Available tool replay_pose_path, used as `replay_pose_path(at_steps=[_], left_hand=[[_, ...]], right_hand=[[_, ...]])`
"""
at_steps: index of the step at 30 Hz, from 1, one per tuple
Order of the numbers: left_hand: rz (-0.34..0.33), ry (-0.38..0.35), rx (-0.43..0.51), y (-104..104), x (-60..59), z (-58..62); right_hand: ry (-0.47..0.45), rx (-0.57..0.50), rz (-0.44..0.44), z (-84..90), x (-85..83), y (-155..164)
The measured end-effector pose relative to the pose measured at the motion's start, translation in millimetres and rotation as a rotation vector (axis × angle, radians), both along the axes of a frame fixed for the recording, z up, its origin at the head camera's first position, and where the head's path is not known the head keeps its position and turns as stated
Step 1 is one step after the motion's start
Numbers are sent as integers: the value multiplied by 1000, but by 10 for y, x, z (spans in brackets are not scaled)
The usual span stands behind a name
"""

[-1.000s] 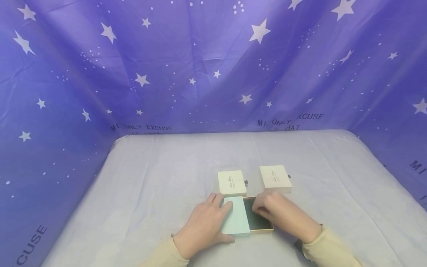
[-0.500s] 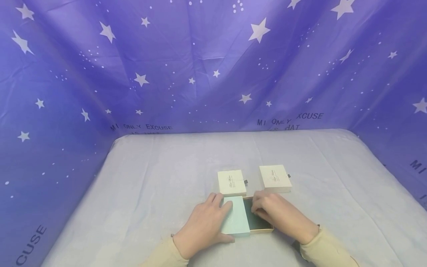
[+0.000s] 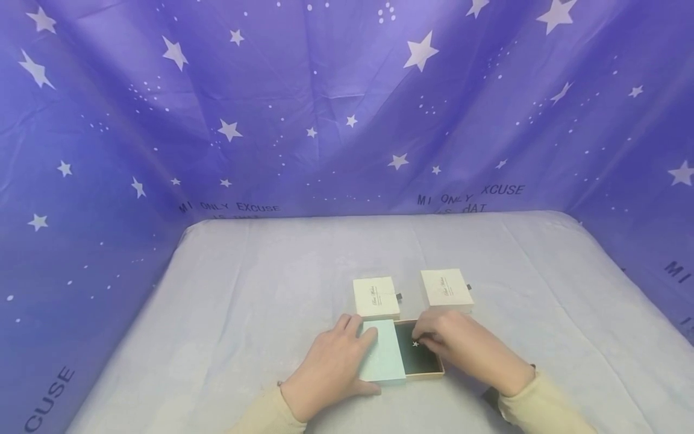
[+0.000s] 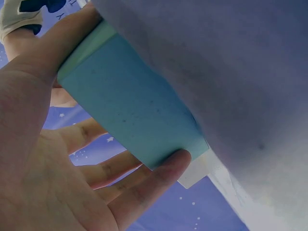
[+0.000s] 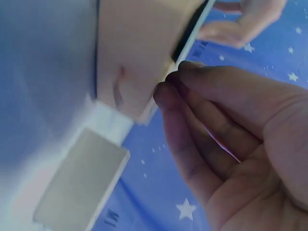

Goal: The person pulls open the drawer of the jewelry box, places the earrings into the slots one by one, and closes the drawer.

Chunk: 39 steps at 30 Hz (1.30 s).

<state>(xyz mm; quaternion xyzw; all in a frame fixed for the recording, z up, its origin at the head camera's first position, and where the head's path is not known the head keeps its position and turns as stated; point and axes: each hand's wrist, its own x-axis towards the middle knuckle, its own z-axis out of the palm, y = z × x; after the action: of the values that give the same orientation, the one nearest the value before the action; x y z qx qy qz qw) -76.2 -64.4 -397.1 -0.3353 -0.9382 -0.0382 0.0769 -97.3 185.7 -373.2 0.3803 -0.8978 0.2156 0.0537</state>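
The mint-green sleeve box [image 3: 384, 359] lies near the front of the grey table [image 3: 260, 301], its dark tray [image 3: 420, 357] pulled out to the right. A small silver star [image 3: 415, 344] now shows on the lining, uncovered half a second ago. The right hand [image 3: 466, 346] has shifted back slightly, fingertips pressed together above it; whether they pinch anything is unclear. The left hand [image 3: 331, 367] holds the sleeve with curled thumb and fingers.

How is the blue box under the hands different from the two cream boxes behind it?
The blue box is slid open, showing a dark tray; the cream boxes are shut. Both hands touch the blue box; the cream boxes lie untouched. All rest flat on the table.
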Motion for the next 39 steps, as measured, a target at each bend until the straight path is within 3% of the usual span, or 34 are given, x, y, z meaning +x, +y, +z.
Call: replay_pose_path(at_steps=[28,39], left_hand=[[-2,27,4,-3,9,-14],[-5,28,12,-1,16,2]], right_hand=[[115,94,-325,203,-123,668],[37,140,-397,136,-228,886]])
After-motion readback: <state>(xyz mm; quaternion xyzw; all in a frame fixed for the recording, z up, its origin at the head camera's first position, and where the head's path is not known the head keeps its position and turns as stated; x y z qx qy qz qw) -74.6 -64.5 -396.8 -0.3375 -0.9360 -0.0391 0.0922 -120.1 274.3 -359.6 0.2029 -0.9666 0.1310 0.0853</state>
